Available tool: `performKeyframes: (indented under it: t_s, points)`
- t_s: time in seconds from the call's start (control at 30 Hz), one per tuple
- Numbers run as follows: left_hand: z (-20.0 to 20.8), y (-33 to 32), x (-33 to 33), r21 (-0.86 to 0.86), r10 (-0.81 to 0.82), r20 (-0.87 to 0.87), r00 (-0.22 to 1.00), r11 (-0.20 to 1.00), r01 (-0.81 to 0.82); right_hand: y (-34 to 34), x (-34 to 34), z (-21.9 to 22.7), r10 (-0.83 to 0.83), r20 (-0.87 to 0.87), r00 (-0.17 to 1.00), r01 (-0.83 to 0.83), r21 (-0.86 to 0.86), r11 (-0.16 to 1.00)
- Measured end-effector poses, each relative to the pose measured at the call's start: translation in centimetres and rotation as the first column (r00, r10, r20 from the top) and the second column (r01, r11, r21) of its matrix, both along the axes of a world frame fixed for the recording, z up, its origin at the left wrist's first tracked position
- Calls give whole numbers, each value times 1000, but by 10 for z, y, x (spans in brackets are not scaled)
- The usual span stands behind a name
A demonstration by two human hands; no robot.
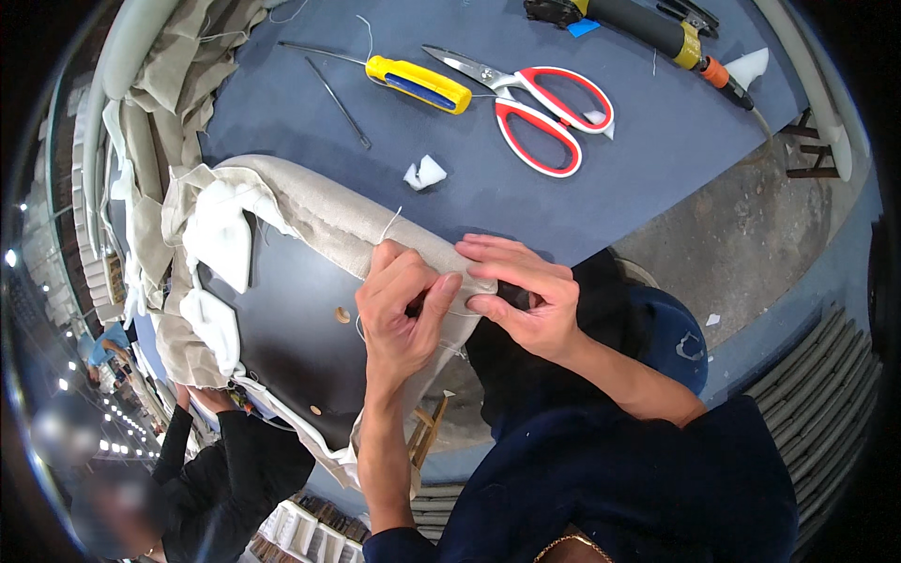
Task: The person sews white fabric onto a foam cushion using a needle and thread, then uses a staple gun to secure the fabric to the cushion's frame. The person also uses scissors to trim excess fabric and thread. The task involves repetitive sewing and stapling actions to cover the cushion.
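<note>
A dark curved panel (291, 324) lies before me, its border wrapped in a beige fabric cover (324, 211). White padding (218, 235) pokes out along the left part of the cover. My left hand (404, 305) is closed in a pinch over the padded edge; what sits between its fingers is hidden. A loose white thread (391, 222) rises beside those fingers. At the corner, my right hand (530, 296) grips the fabric, fingers on top and thumb below. The fingertips of both hands are close together.
On the blue-grey table (310, 131) lie red-and-white scissors (554, 113), a yellow-blue screwdriver (418, 84), a thin metal rod (338, 103) and a white scrap (425, 173). A corded power tool (657, 33) lies far right. Another person (230, 460) works at lower left. A blue stool (671, 338) stands right.
</note>
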State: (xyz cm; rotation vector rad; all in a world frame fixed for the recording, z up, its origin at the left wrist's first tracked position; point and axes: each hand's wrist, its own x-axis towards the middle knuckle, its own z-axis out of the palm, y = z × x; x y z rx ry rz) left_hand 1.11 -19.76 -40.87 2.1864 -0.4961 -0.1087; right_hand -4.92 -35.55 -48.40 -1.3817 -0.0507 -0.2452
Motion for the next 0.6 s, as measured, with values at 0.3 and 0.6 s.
performKeyframes:
  t_s: [0.3, 0.6]
  points:
    - [-4, 4, -1, -27, -30, 62, 998, 999, 32, 6, 0, -6, 28, 30, 999, -29, 60, 998]
    - [-6, -1, -1, 136, 31, 149, 988, 989, -52, 9, -5, 5, 54, -180, 982, -34, 114, 993]
